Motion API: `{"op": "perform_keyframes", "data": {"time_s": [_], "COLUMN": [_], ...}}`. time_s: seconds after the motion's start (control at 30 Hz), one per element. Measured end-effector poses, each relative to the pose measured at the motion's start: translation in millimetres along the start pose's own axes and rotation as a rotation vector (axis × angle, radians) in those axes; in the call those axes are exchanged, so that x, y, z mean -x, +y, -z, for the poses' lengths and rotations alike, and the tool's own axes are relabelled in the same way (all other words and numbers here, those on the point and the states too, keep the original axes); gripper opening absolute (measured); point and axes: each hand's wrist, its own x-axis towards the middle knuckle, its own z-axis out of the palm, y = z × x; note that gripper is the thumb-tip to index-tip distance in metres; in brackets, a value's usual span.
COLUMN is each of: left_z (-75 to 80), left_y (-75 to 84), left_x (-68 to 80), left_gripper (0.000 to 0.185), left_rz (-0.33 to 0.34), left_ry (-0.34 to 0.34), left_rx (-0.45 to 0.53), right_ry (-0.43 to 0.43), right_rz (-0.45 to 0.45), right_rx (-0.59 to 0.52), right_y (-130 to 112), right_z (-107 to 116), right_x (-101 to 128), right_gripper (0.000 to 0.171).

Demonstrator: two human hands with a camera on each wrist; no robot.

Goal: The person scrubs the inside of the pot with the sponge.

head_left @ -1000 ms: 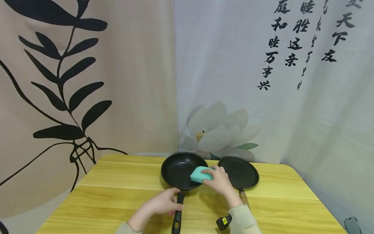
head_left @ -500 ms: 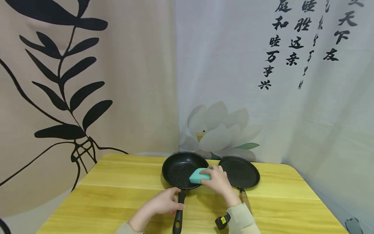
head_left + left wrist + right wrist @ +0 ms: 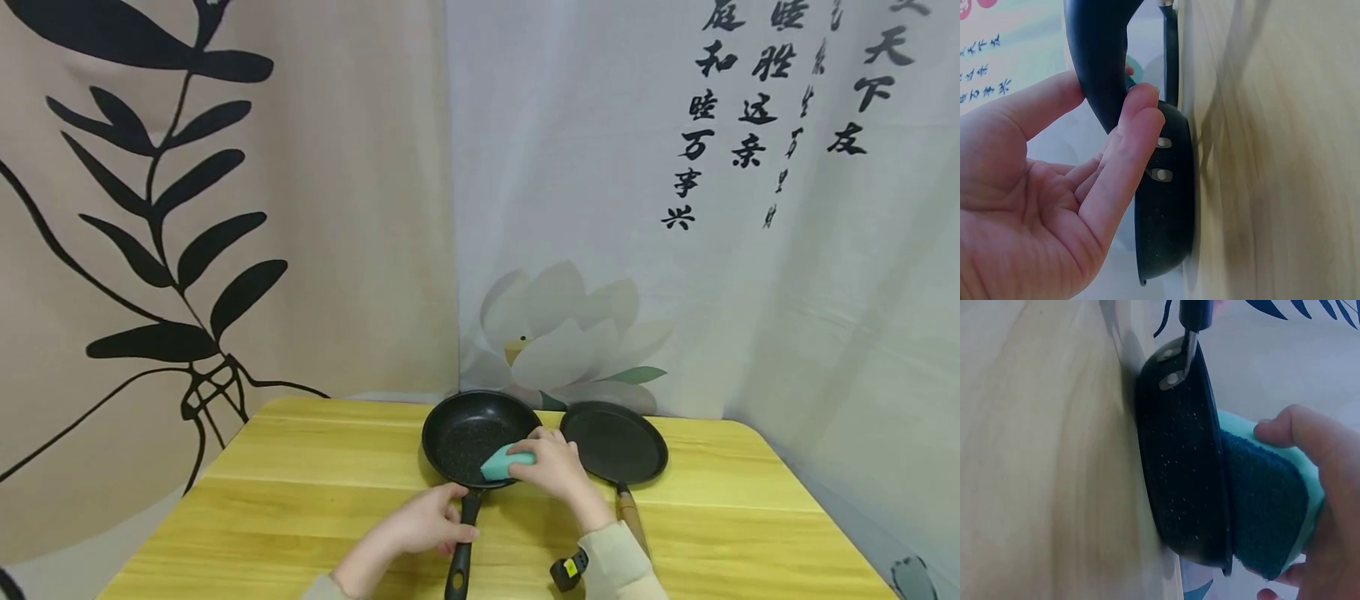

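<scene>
A black speckled frying pan (image 3: 461,433) lies on the table, its handle (image 3: 459,568) pointing towards me. My left hand (image 3: 420,523) holds that handle between thumb and fingers near the pan body. In my right hand (image 3: 557,468) is a turquoise sponge (image 3: 501,463), pinched over the near right part of the pan. The right wrist view shows the sponge's dark scouring side (image 3: 1260,503) reaching down past the pan's rim. How it meets the pan's inside is hidden by the wall.
A flat black pan (image 3: 611,442) with a wooden handle (image 3: 632,517) lies just right of the frying pan, partly behind my right forearm. A printed curtain (image 3: 375,208) hangs behind the yellow wooden table (image 3: 300,483). A small black device (image 3: 568,570) is by my right sleeve.
The sponge has moved left and slightly nearer to me over the pan, with my right hand. The frying pan has shifted a little to the right, still held by the left hand.
</scene>
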Motion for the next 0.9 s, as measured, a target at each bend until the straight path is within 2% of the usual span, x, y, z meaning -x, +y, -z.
{"op": "perform_keyframes", "data": {"time_s": [0.33,0.63,0.9], "left_z": [-3.5,-9.7,-13.9], "left_y": [-1.5,1.4,4.2], "left_x": [-0.9,0.0,-2.5], "left_gripper": [0.066,0.066,0.066], "left_rz": [0.052,0.054,0.064], "left_ry": [-0.008,-0.007,0.011], "left_rx": [0.079,0.132,0.141], "right_ry": [-0.035,-0.059,-0.073], "right_rz": [-0.011,0.002,0.019], "right_rx": [0.031,0.011,0.016], "right_y": [-8,-11,-11], "right_z": [-4,-6,-5], "right_x": [-3,-4,-9], "right_gripper": [0.023,0.025,0.025]}}
